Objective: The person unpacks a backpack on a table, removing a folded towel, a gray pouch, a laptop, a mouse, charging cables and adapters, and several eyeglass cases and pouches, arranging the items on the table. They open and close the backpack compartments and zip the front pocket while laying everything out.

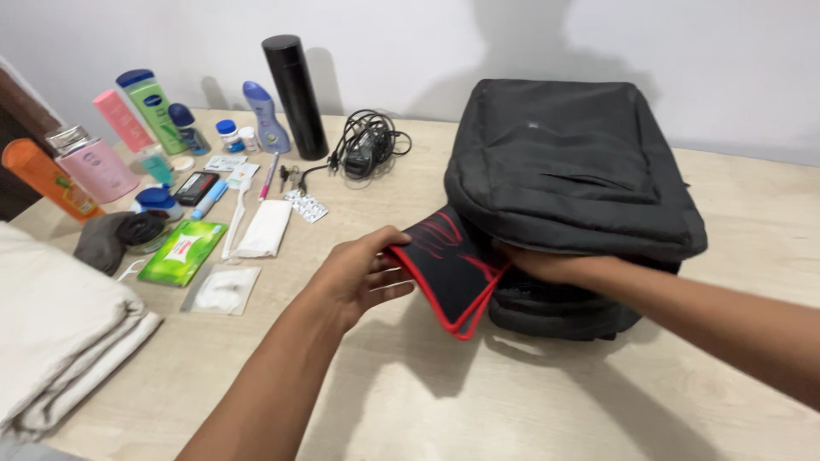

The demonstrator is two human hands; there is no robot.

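Nearest the camera, left of the black backpack [572, 183], a stack of folded pale cloth [60, 341] lies at the edge of the wooden surface [547, 401]. The left hand [363, 273] has its grip clamped on the near corner of a flat black pad with red edging [448, 265], thumb on top and fingers beneath; the pad sticks halfway out of the backpack's open mouth, tilted down toward the surface. The right hand [547, 265] reaches into that same opening just right of the pad, its fingers hidden under the upper flap, so whether its grip is apart or together cannot be told.

Farther left of the backpack lie a clear pouch with a white item [222, 290], a green packet [184, 252], a folded white tissue pack [265, 229] and a toothbrush [237, 213]. Beyond these, still left of the backpack, stand lotion bottles [154, 107], a tall black flask [295, 85] and a coiled black charger cable [369, 145], near the white wall [410, 43].
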